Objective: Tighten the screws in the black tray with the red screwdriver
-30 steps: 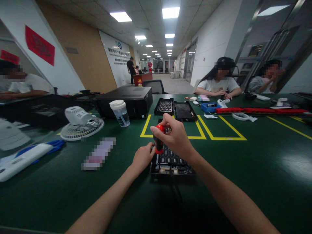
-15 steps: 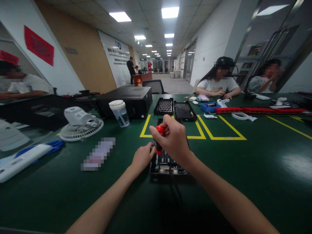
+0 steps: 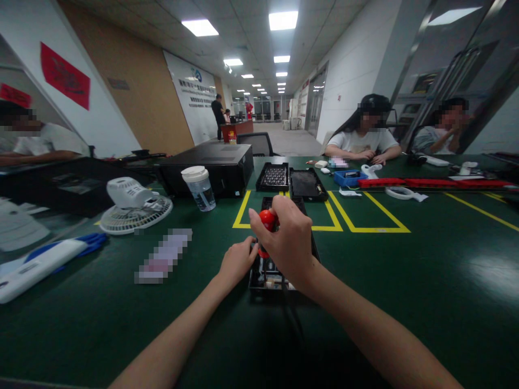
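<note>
In the head view, my right hand (image 3: 292, 237) is closed around an upright screwdriver (image 3: 266, 218) with a red and black handle. The tool stands over a black plastic tray (image 3: 259, 282) on the green table, and its tip is hidden. My left hand (image 3: 237, 261) lies at the tray's left side, fingers curled on its edge close to the lower end of the handle. Small light-coloured parts (image 3: 272, 282) sit in the near end of the tray. My right hand and wrist cover much of the tray's right side.
Two more black trays (image 3: 308, 185) lie further back, beside a blue box (image 3: 347, 178). To the left are a lidded cup (image 3: 199, 189), a white fan (image 3: 135, 213) and a black case (image 3: 211, 162). Yellow tape (image 3: 377, 230) marks the table. People sit across and at left.
My right hand has turned slightly about the screwdriver handle, its knuckles shifting a little lower and its wrist to the left. My left hand stays in place.
</note>
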Demonstrator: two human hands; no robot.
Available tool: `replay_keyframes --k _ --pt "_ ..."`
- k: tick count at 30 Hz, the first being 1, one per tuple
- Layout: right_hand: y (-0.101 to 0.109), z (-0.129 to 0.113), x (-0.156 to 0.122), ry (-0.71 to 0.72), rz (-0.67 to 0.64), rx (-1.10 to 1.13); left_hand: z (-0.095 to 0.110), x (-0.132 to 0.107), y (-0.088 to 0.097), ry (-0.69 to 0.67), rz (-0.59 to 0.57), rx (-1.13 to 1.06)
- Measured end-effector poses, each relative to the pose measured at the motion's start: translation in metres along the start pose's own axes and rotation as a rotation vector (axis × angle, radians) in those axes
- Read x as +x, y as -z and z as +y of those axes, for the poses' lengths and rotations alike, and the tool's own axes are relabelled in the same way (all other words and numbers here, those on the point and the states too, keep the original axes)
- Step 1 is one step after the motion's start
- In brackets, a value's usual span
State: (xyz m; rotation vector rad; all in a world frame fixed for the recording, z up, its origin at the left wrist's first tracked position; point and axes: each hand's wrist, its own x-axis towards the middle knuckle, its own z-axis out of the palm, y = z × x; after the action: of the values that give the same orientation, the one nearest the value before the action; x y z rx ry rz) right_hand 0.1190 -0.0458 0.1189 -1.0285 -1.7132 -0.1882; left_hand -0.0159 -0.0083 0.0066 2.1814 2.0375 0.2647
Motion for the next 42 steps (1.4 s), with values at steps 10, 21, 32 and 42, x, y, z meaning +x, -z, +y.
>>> replay_keyframes --k 10,21,32,42 --pt "-0.004 0.006 0.003 -0.043 0.054 0.092 0.002 -0.003 0.001 0.012 0.031 0.002" --pt "-0.018 0.018 0.007 -0.335 -0.266 1.009 -0.004 -0.002 -0.003 -0.028 0.08 -0.009" --pt "-0.027 0.035 0.008 -0.322 -0.567 1.595 -0.005 -0.002 -0.003 -0.018 0.063 0.013" --pt "-0.024 0.038 0.012 -0.33 -0.741 1.808 -0.002 -0.002 0.0 -0.004 0.033 0.053"
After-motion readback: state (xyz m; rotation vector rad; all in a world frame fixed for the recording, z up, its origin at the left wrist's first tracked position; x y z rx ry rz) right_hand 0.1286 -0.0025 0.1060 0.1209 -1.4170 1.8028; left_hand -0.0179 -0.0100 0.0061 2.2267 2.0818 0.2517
